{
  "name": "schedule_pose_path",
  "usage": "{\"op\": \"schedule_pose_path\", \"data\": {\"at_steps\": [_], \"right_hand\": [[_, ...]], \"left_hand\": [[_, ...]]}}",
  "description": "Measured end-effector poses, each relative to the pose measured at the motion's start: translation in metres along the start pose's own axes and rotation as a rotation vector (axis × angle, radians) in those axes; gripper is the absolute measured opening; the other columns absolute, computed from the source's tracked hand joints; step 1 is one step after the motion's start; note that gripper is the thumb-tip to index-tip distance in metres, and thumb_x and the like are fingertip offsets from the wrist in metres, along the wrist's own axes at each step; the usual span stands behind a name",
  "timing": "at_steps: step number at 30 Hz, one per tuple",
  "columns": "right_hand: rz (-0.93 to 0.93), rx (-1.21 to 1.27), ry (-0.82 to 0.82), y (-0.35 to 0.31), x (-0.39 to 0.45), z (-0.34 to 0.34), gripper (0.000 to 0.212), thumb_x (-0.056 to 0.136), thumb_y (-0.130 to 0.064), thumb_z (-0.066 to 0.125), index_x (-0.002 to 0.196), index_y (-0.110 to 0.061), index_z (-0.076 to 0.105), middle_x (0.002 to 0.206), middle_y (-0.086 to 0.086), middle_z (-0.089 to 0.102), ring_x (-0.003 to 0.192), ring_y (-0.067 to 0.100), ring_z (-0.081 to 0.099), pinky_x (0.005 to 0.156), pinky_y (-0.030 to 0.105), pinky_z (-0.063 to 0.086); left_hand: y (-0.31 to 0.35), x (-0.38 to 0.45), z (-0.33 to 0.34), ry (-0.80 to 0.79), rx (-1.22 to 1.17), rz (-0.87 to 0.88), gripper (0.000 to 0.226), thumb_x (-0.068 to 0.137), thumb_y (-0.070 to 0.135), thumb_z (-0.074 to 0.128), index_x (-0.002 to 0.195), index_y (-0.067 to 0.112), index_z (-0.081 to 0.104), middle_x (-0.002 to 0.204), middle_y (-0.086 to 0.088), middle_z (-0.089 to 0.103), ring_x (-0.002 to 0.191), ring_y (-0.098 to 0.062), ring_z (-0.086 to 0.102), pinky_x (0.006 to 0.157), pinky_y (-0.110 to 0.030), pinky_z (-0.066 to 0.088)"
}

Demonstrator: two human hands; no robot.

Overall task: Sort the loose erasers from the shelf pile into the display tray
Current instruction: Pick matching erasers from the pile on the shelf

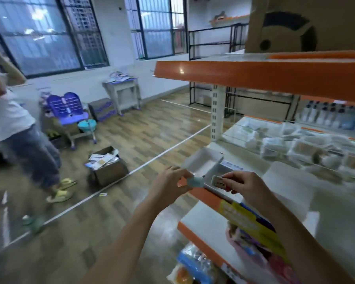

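Both forearms reach forward toward white cardboard display tray (pixel 201 160). Left hand (pixel 170 184) pinches pale blue eraser (pixel 198 182) just left of tray; right hand (pixel 244 186) pinches white rectangular eraser (pixel 218 182) at tray's near edge.

The packets (pixel 307 148) on the middle shelf (pixel 291 181) smear into blur, contents unreadable. The print on the eraser (pixel 219 183) is too small to read.
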State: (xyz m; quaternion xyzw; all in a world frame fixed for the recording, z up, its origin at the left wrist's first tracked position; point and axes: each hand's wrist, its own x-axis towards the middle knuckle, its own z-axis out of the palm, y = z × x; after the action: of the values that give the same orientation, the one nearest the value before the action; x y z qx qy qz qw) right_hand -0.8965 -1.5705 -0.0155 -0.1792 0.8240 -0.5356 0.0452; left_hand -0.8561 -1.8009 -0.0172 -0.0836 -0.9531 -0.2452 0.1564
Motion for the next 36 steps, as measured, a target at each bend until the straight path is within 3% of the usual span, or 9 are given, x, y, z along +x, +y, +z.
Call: {"op": "schedule_pose_path", "data": {"at_steps": [4,10,16,19,23,30,36], "right_hand": [[0.047,0.031,-0.027,-0.002,0.034,0.02,0.011,0.086,-0.007,0.063,0.089,-0.015,0.07,0.073,0.002,0.07,0.068,0.016,0.064,0.066,0.022,0.053],[0.141,0.046,-0.029,0.005,0.084,0.03,0.017,0.087,-0.009,0.064,0.083,-0.024,0.068,0.084,0.004,0.072,0.08,0.022,0.068,0.079,0.031,0.055],[0.232,-0.004,-0.008,0.017,0.123,0.025,0.014,0.086,-0.011,0.065,0.083,-0.024,0.069,0.084,0.002,0.07,0.072,0.013,0.065,0.073,0.024,0.053],[0.283,-0.059,0.003,0.022,0.136,0.028,0.008,0.086,-0.013,0.065,0.089,-0.019,0.07,0.084,0.002,0.069,0.075,0.015,0.067,0.076,0.026,0.055],[0.307,-0.16,-0.045,0.024,0.147,0.04,0.009,0.086,-0.015,0.065,0.093,-0.016,0.07,0.086,0.001,0.071,0.073,0.013,0.069,0.079,0.032,0.057],[0.32,-0.329,-0.111,0.016,0.165,0.057,0.01,0.088,-0.011,0.06,0.095,-0.013,0.067,0.088,0.001,0.07,0.073,0.009,0.067,0.076,0.027,0.056],[0.395,-0.407,-0.159,0.012,0.17,0.07,0.017,0.091,-0.016,0.059,0.106,-0.013,0.067,0.102,-0.001,0.069,0.078,0.007,0.063,0.069,0.015,0.049]], "left_hand": [[-0.026,0.014,-0.007,-0.009,0.046,-0.031,0.028,0.076,0.03,0.075,0.102,0.024,0.068,0.1,0.005,0.065,0.092,-0.016,0.057,0.076,-0.034,0.048],[-0.057,0.054,-0.001,-0.051,0.072,0.014,0.028,0.079,0.03,0.072,0.106,0.025,0.067,0.104,0.008,0.062,0.094,-0.011,0.054,0.074,-0.024,0.044],[-0.082,0.103,0.019,-0.097,0.033,0.049,0.027,0.079,0.025,0.073,0.106,0.025,0.066,0.096,0.013,0.056,0.085,-0.006,0.049,0.075,-0.023,0.045],[-0.094,0.118,0.03,-0.115,0.038,0.058,0.026,0.078,0.028,0.073,0.104,0.03,0.066,0.094,0.018,0.052,0.084,-0.005,0.048,0.074,-0.028,0.049],[-0.109,0.13,0.036,-0.142,-0.002,0.072,0.026,0.076,0.028,0.075,0.101,0.031,0.067,0.096,0.013,0.062,0.083,-0.007,0.052,0.073,-0.036,0.05],[-0.132,0.159,0.037,-0.206,-0.087,0.14,0.028,0.076,0.026,0.075,0.103,0.027,0.067,0.099,0.012,0.063,0.083,-0.004,0.052,0.07,-0.016,0.043],[-0.141,0.182,0.04,-0.315,-0.142,0.206,0.031,0.077,0.026,0.074,0.107,0.028,0.066,0.101,0.012,0.061,0.087,-0.005,0.053,0.078,-0.025,0.046]]}}
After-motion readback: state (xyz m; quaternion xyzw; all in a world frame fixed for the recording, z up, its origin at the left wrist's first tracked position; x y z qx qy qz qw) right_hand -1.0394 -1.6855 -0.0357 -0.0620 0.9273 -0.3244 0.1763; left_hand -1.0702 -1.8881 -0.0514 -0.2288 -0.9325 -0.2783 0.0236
